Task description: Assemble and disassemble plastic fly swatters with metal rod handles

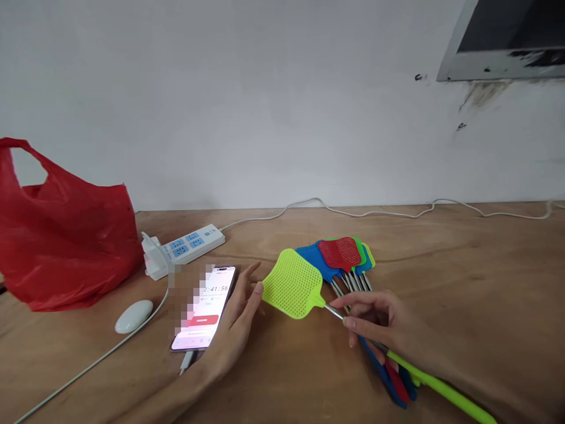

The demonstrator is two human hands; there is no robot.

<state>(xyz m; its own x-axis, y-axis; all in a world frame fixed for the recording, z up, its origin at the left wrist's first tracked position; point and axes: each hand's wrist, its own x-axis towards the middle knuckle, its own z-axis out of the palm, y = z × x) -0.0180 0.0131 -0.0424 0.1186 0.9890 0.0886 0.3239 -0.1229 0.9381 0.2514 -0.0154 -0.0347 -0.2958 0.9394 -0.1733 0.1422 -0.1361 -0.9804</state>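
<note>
A yellow-green fly swatter (293,285) with a perforated head is held up slantwise above the table. My right hand (375,321) is closed around its metal shaft, thumb and fingers pinching it below the head. The swatter's green handle runs down to the lower right. My left hand (241,309) is open, fingers apart, with the thumb tip at the left edge of the swatter head; whether it touches is unclear. Behind and under my right hand lies a fanned pile of blue, red and green fly swatters (339,253), their handles partly hidden by that hand.
A lit phone (209,306) with a cable lies beside my left hand. Further left are a white power strip (194,244), a white mouse (133,316) and a red plastic bag (70,241). A thin white cable (379,212) runs along the wall.
</note>
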